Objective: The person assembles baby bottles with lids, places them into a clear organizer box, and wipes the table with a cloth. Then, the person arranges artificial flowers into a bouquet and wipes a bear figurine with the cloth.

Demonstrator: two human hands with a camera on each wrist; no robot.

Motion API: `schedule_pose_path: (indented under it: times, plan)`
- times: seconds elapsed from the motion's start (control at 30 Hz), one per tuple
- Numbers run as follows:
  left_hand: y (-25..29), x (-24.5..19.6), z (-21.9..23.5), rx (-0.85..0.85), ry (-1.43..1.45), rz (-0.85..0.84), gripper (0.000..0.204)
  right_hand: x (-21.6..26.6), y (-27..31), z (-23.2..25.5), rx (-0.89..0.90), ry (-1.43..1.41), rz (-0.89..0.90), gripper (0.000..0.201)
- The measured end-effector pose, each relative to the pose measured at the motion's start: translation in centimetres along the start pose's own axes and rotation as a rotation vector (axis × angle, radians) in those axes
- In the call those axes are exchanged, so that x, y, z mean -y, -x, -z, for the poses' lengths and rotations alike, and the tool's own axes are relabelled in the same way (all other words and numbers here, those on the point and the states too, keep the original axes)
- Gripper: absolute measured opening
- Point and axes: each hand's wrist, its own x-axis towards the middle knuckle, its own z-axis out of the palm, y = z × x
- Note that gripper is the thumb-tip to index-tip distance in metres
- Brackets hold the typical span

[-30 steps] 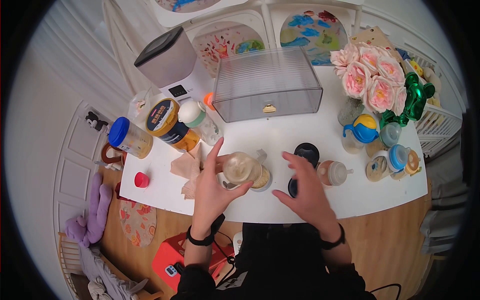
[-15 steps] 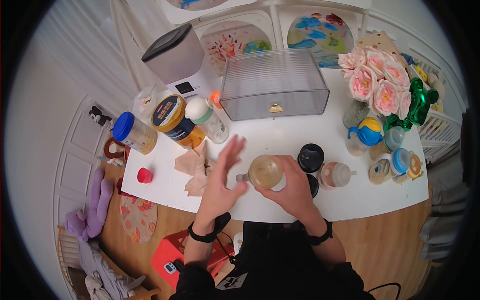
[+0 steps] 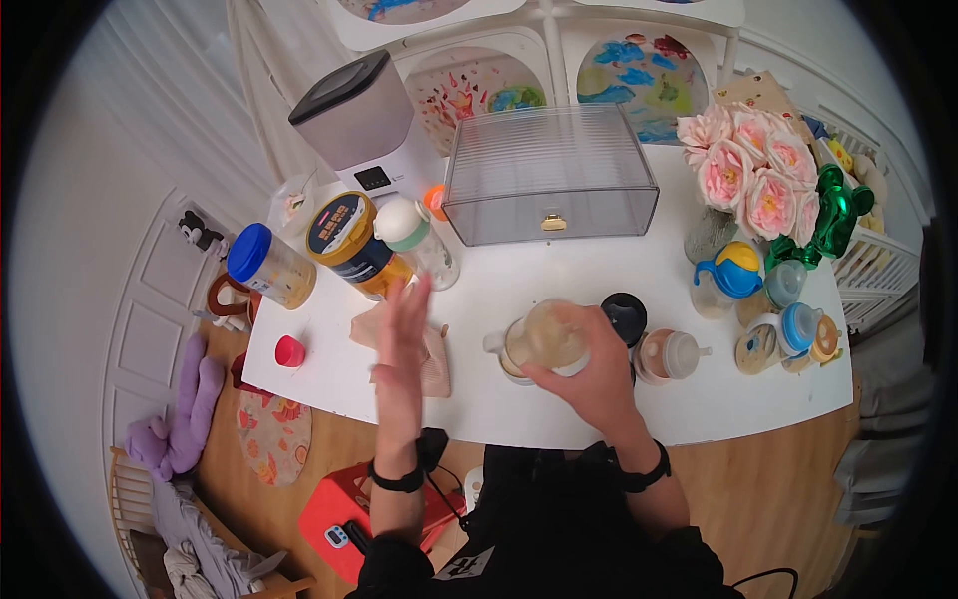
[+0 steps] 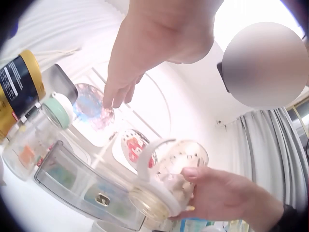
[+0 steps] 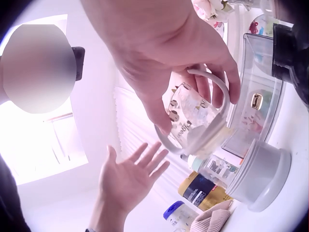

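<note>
A clear bottle with pale handles (image 3: 555, 335) (image 4: 179, 162) (image 5: 190, 113) is gripped by my right hand (image 3: 599, 387) (image 4: 224, 195) (image 5: 164, 58), thumb and fingers around its sides. The bottle is tilted, its neck angled down over a pale, round cup (image 5: 256, 176); the head view partly hides the cup behind the bottle. My left hand (image 3: 401, 354) (image 4: 152, 41) (image 5: 126, 186) is raised to the left with fingers spread, holding nothing. Beneath and beside it lies a beige cloth (image 3: 435, 364) (image 5: 212, 217).
Black round items (image 3: 625, 317) and a pink-tinted bottle (image 3: 667, 355) stand right of my right hand. Behind is a transparent box (image 3: 549, 190). A tub (image 3: 349, 240), bottles and a red cup (image 3: 289, 350) are at the left; flowers (image 3: 748, 170) and several baby bottles at the right.
The bottle has passed from my left hand to my right, which now tilts it over the cup. My left hand has let go and moved left and up, and the cloth has shifted slightly.
</note>
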Motion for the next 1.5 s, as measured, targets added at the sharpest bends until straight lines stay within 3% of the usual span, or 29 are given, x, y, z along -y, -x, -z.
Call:
schedule_pose_path:
  times: [0.13, 0.2, 0.23, 0.3, 0.43, 0.5, 0.67, 0.73, 0.8, 0.83, 1.0, 1.03, 1.1, 1.13, 1.2, 1.27, 1.33, 1.5]
  plan:
    - [1.2, 0.4, 2.5, -0.092, 0.049, 0.133, 0.092, -2.1, 0.1, -0.4, -0.105, -0.239, -0.168, 0.048]
    - [2.0, 0.8, 2.6, -0.061, -0.049, 0.226, 0.086, -1.9, -0.4, -0.3, -0.049, -0.693, -0.487, 0.04]
    - [2.5, 1.1, 2.8, -0.063, -0.049, 0.226, 0.086, -2.0, -0.5, -0.5, -0.047, -0.692, -0.487, 0.04]
    - [3.2, 1.7, 2.9, 0.072, -0.028, 0.213, 0.075, -2.4, -0.4, -0.8, -0.071, -0.995, -0.653, 0.037]
    - [3.2, 1.7, 2.0, 0.076, -0.01, 0.199, 0.069, -2.3, -0.4, -0.5, -0.072, -1.197, -0.738, 0.04]
    - [3.2, 1.6, 1.6, 0.091, -0.024, 0.204, 0.071, -2.7, -0.8, -0.2, 0.01, -1.6, -0.91, 0.046]
    - [3.2, 2.0, 0.6, 0.144, -0.017, 0.211, 0.071, -2.3, -0.7, -0.6, 0.026, -1.779, -0.896, 0.052]
    - [3.1, 2.1, 0.4, 0.167, 0.008, 0.191, 0.062, -2.8, -0.7, -0.9, 0.067, -1.886, -0.887, 0.053]
    - [3.1, 2.0, 0.2, 0.179, -0.024, 0.207, 0.067, -2.9, -0.5, -1.2, 0.169, -1.741, -0.716, 0.049]
    - [3.1, 1.9, 0.2, 0.19, -0.056, 0.225, 0.071, -2.6, -0.5, -1.1, 0.169, -1.742, -0.714, 0.049]
    - [3.3, 2.2, 0.5, 0.189, -0.072, 0.24, 0.071, -3.2, -0.4, 0.0, 0.027, -1.243, -0.399, 0.043]
    - [3.3, 2.4, 0.5, 0.19, -0.075, 0.244, 0.07, -2.8, -0.3, 0.1, 0.027, -1.242, -0.402, 0.043]
    - [3.4, 2.6, 0.5, 0.188, -0.082, 0.244, 0.069, -1.4, -0.3, 0.3, -0.093, -0.636, -0.234, 0.05]
    - [3.4, 2.6, 0.5, 0.186, -0.091, 0.242, 0.068, -1.2, -0.3, 0.2, -0.091, -0.635, -0.236, 0.05]
    - [3.4, 2.5, 0.4, 0.18, -0.11, 0.242, 0.066, -0.9, -0.2, 0.0, -0.001, -0.021, 0.062, 0.059]
    - [3.6, 2.5, 0.4, 0.179, -0.131, 0.243, 0.065, -1.0, 0.3, -0.1, 0.014, 0.016, 0.087, 0.059]
    - [3.9, 2.9, 0.6, 0.131, -0.131, 0.228, 0.048, -1.1, 0.1, -0.2, 0.031, 0.051, 0.122, 0.058]
    - [3.9, 2.8, 0.8, 0.129, -0.129, 0.239, 0.048, -0.7, 0.2, -0.1, 0.067, 0.107, 0.154, 0.057]
